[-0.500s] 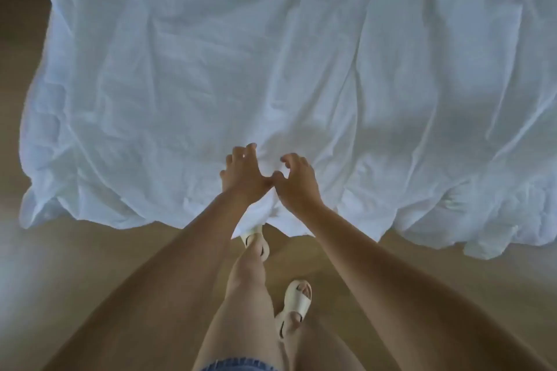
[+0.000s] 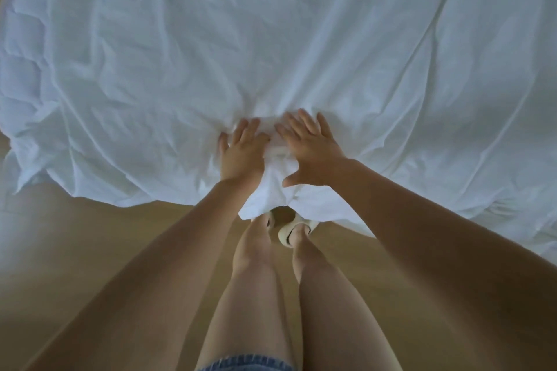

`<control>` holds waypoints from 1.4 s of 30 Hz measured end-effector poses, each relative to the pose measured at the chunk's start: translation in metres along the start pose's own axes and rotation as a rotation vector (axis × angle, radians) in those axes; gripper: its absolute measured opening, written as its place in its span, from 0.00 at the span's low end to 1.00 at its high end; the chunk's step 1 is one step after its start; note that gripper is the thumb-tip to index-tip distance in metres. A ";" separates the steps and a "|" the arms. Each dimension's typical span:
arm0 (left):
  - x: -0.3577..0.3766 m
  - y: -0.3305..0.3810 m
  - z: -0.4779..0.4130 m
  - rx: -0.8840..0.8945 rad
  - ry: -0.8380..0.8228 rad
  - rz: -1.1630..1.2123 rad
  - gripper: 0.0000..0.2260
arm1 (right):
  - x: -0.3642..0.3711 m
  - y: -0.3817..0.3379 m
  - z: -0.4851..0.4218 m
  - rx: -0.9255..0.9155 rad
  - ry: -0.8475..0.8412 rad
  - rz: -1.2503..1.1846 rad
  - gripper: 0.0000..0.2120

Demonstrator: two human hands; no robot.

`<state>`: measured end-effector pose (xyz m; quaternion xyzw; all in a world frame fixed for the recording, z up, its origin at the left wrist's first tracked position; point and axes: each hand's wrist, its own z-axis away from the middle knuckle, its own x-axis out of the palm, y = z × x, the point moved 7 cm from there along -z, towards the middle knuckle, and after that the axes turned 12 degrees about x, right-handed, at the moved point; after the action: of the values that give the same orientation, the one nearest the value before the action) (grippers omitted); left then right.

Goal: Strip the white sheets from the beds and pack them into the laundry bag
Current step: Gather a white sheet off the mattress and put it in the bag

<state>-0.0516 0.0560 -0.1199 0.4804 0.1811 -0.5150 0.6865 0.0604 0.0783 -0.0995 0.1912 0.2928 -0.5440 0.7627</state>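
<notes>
As left hand point(image 2: 241, 155) and right hand point(image 2: 312, 150) press flat, the sheet point(image 2: 278, 187) bunches between.

Both hands uncurled: left hand point(image 2: 241, 155) and right hand point(image 2: 312, 156) now flat, fingers spread on wrinkled white sheet point(image 2: 301, 39). Fabric bunched up between them. Trailing cream-sandalled foot point(image 2: 293, 230) stepped forward, level with other at hem.
</notes>
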 end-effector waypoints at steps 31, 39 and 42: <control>-0.078 0.065 -0.001 -0.451 0.299 1.701 0.13 | -0.103 0.003 0.033 -0.133 0.141 -0.443 0.53; -0.119 0.066 -0.002 -0.092 0.402 0.907 0.19 | -0.126 0.038 0.014 0.091 0.233 -0.506 0.09; -0.102 0.047 0.012 -0.115 0.256 0.276 0.49 | -0.114 0.054 0.009 0.250 0.124 -0.865 0.04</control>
<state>-0.0541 0.1005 -0.0161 0.5223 0.2285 -0.3393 0.7482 0.0861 0.1724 -0.0194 0.1741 0.3228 -0.8315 0.4174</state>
